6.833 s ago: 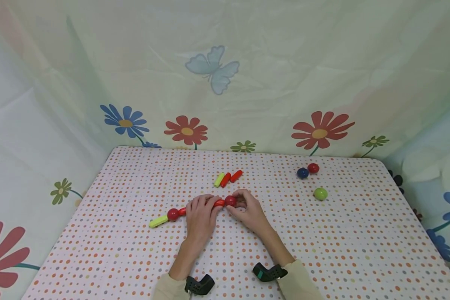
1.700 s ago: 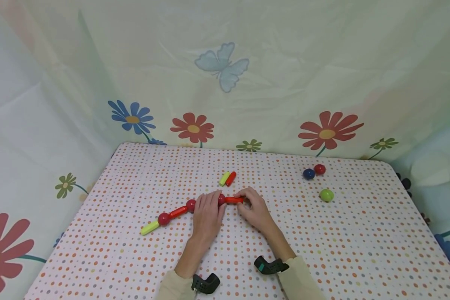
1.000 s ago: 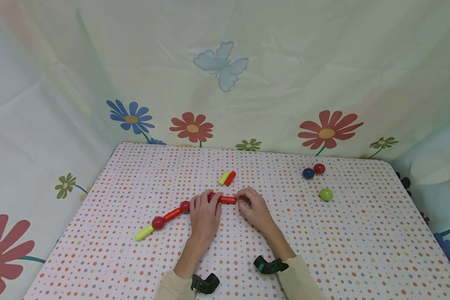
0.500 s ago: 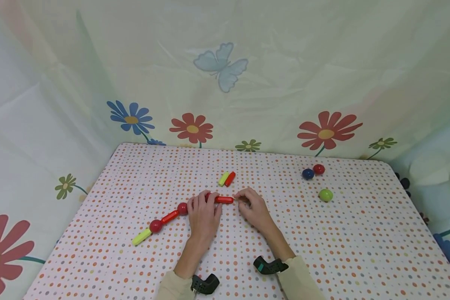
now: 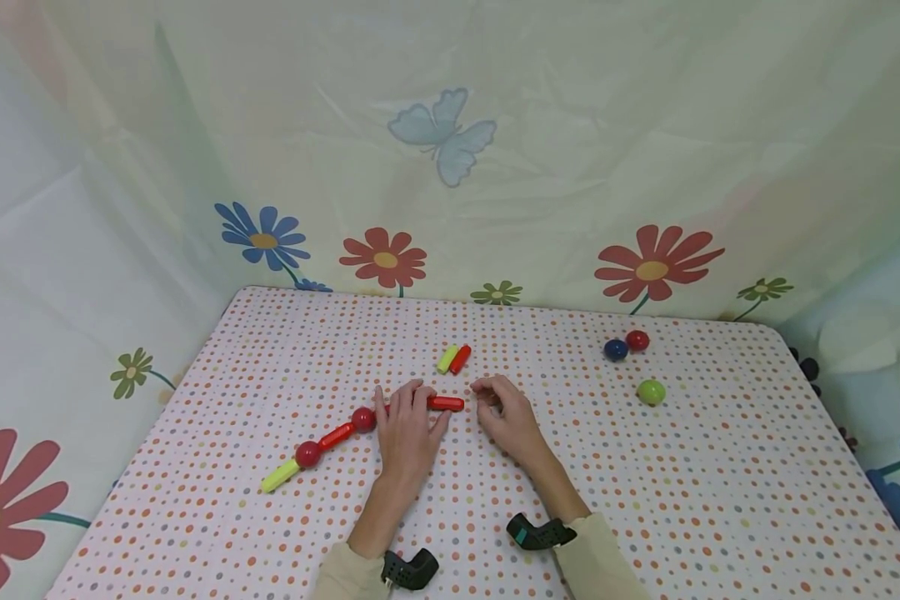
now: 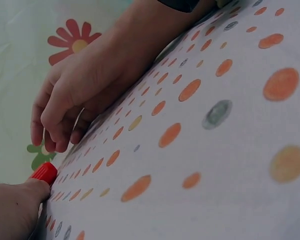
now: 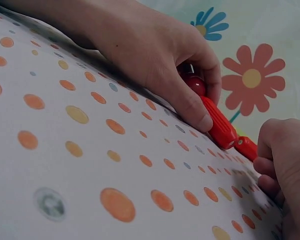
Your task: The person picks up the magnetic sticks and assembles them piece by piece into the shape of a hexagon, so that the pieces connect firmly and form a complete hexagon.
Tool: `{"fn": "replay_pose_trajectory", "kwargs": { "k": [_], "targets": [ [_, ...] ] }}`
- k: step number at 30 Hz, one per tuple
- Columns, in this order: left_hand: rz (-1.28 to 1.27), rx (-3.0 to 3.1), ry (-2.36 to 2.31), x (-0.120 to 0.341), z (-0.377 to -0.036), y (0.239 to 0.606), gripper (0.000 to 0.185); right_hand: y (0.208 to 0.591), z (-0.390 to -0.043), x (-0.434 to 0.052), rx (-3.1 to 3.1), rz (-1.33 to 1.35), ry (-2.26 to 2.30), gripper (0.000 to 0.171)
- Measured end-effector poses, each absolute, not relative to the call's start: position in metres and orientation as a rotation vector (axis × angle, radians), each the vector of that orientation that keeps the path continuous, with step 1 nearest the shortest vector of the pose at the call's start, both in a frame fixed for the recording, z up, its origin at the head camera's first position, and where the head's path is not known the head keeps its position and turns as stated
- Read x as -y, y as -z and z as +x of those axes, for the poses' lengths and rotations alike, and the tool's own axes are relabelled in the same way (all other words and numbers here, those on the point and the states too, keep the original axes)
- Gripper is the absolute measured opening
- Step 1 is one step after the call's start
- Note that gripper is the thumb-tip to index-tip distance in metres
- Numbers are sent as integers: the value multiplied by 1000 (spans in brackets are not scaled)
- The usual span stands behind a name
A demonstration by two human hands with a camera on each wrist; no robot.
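Chain of red plastic balls and sticks — light, rigid, joints likely part | left hand fingers curled over red ball, thumb on stick; grip sticks | right hand loosely curled, empty

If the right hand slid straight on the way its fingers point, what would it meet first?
Probably the free end of the red rod that the left hand holds down; the right hand curls beside it, apart, though depth is unclear.
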State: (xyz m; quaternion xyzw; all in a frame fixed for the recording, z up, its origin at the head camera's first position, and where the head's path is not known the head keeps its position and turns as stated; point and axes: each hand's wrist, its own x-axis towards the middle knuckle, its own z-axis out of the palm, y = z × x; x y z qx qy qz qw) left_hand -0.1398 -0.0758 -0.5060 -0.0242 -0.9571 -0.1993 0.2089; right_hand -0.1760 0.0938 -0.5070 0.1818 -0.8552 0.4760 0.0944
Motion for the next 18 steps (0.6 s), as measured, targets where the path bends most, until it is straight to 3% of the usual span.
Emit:
{"fn": "replay_pose_trajectory", "kwargs": {
  "k": [18],
  "targets": [
    [-165, 2638, 560, 77, -138, 509, 25, 507, -190, -112, 2382, 468, -1268, 31]
  ]
}}
